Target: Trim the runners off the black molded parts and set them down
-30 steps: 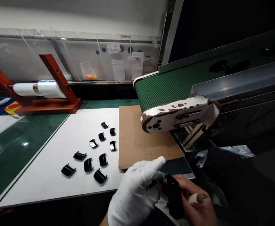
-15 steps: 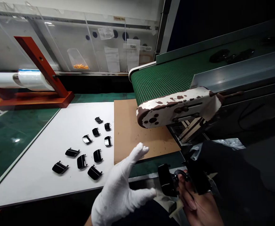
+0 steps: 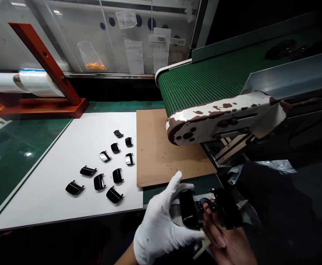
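Black linked moulding [image 3: 206, 201] was held low before the body, beyond the near table edge, its left piece [image 3: 188, 209] and right piece [image 3: 229, 208] joined by a curved link [image 3: 202, 202]. It was supported by the bare right hand [image 3: 227, 239], by which the link seemed pinched. Left piece was framed by the gloved left hand [image 3: 157, 228], thumb below, fingers above; whether it was firmly gripped could not be told. The step was judged to be a taking hold of that piece; closure on its edges, with the link steadied, seemed called for. Loose black pieces [image 3: 99, 182] were spread on a white sheet [image 3: 50, 209], beside a brown board [image 3: 150, 158] overhung by a green conveyor [image 3: 202, 86].
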Demonstrator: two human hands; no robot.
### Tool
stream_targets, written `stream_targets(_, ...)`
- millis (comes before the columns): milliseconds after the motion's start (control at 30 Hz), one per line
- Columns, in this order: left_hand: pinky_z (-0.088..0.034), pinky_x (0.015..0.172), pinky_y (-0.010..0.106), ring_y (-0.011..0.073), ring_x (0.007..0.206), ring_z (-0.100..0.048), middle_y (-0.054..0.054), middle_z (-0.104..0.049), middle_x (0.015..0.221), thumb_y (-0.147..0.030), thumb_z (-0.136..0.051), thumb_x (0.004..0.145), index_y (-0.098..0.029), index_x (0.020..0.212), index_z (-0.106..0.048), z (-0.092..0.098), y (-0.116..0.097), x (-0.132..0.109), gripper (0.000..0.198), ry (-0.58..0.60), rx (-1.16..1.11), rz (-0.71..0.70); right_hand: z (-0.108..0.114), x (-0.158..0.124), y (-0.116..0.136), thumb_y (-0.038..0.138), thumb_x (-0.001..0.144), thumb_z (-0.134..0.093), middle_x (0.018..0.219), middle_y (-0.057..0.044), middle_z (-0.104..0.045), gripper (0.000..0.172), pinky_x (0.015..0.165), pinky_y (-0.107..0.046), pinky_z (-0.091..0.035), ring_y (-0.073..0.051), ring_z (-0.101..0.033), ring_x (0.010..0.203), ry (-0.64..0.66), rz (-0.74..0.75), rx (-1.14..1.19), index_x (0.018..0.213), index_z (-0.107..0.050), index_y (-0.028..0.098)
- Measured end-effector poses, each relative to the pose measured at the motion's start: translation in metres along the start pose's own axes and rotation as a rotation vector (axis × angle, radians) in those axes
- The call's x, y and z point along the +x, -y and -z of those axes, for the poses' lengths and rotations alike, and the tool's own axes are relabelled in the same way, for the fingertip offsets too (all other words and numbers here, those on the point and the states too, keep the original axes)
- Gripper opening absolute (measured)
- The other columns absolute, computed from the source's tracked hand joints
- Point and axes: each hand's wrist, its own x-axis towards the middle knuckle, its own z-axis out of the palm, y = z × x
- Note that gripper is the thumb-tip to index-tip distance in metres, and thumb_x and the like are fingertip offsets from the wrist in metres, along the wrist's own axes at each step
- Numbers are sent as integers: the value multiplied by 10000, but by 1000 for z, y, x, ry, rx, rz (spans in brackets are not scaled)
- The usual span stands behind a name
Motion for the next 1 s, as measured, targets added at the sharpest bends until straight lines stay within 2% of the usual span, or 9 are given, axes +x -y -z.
stream_targets(133, -505, 992, 290, 244, 1181, -588, 66, -629, 1248, -214, -914, 543, -269, 1459, -311, 4, 4, -1, 1099, 0, 50, 6, -4, 0, 2, 357, 605, -876, 705, -22, -704, 233, 389, -162, -389, 13, -337, 344, 34, 75, -33, 726, -733, 219)
stream_targets(200, -499, 994, 290, 246, 1187, -581, 68, -623, 1253, -271, -906, 563, -263, 1456, -321, 5, 6, 0, 1067, 8, 45, 12, -2, -1, 2, 385, 637, -854, 616, -6, -670, 231, 415, -160, -398, 8, -344, 348, 60, 118, -68, 740, -729, 220)
stream_targets(333, -517, 966, 301, 233, 1157, -599, 41, -605, 1258, -362, -881, 604, -315, 1457, -287, 8, 7, 0, 1041, 16, 7, 33, 5, 0, 1, 398, 656, -839, 390, 59, -467, 248, 433, -180, -399, -40, -378, 373, 72, 140, -154, 680, -696, 196)
stream_targets(433, -521, 960, 317, 237, 1152, -602, 34, -608, 1241, -365, -875, 617, -333, 1454, -283, 12, 7, 0, 1026, 47, 42, 14, 3, 1, 2, 394, 611, -864, 433, 40, -513, 267, 413, -185, -361, -41, -388, 384, 65, 131, -188, 708, -716, 193)
stream_targets(500, -525, 954, 324, 243, 1153, -604, 38, -610, 1242, -347, -870, 628, -335, 1450, -291, 15, 5, 1, 1006, 81, 107, 8, -3, 0, 3, 432, 599, -863, 489, 24, -566, 321, 403, -179, -318, -19, -347, 375, 31, 138, -194, 790, -743, 204)
stream_targets(633, -527, 946, 345, 259, 1160, -601, 57, -599, 1285, -336, -864, 636, -323, 1446, -297, 21, -5, 9, 989, 179, 295, 18, -12, -1, 7, 494, 556, -868, 454, 53, -492, 372, 415, -171, -262, -10, -287, 397, -22, 191, -207, 756, -746, 204)
stream_targets(733, -527, 925, 360, 266, 1104, -628, 61, -632, 1243, -390, -854, 638, -303, 1433, -312, 25, -18, 18, 966, 243, 480, -46, -6, 4, 9, 527, 552, -858, 464, 45, -499, 387, 429, -184, -271, -25, -293, 415, 82, 201, -258, 738, -743, 207)
stream_targets(833, -550, 824, 329, 261, 997, -674, 68, -681, 1152, -400, -799, 703, -269, 1401, -358, 25, -31, 25, 836, 310, 632, -132, 5, 10, 13, 553, 559, -842, 507, 26, -541, 408, 427, -199, -255, -27, -287, 411, 171, 202, -297, 748, -744, 205)
stream_targets(1000, -548, 690, 285, 233, 833, -693, 59, -713, 1002, -396, -761, 734, -241, 1361, -436, 23, -36, 28, 723, 328, 762, -197, 7, 5, 19, 584, 605, -801, 415, 67, -419, 455, 405, -212, -167, -24, -248, 374, 180, 195, -378, 797, -728, 178)
